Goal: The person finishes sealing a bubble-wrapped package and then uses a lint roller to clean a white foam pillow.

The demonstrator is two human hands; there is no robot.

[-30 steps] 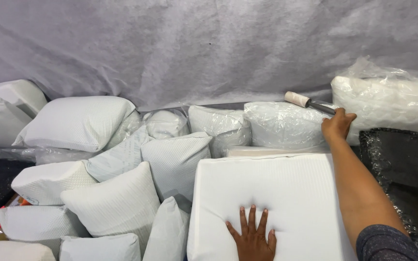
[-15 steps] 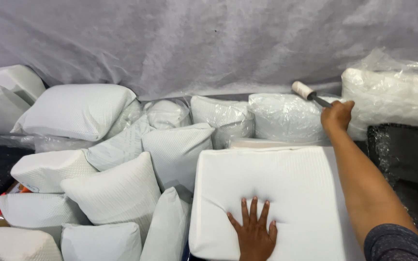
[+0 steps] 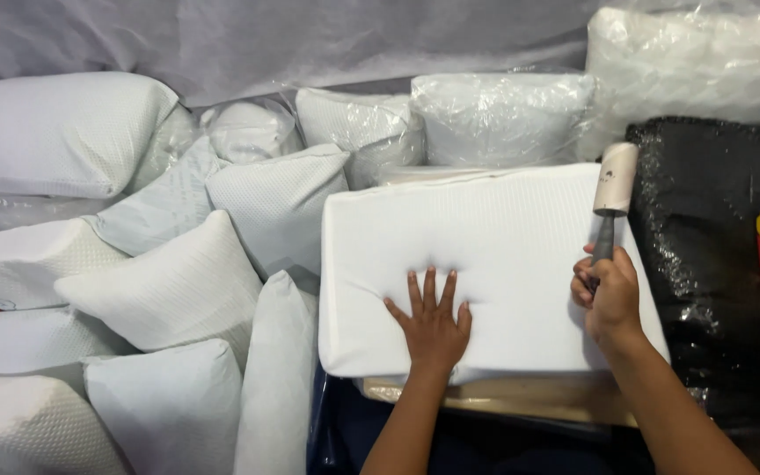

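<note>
Head view: left hand [image 3: 433, 324] presses flat, fingers spread, into the white pillow [image 3: 485, 264] to steady it, while right hand [image 3: 607, 295] grips a lint roller [image 3: 612, 195] at its right edge.

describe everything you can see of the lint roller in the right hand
The lint roller has a pale, cream-coloured cylindrical roll on a thin dark handle. It stands nearly upright in the picture, roll end away from the person, over the right edge of the white pillow, beside a black wrapped bundle. The right hand grips the handle in a closed fist, hiding its lower end. Whether the roll touches the pillow cannot be told.
</note>
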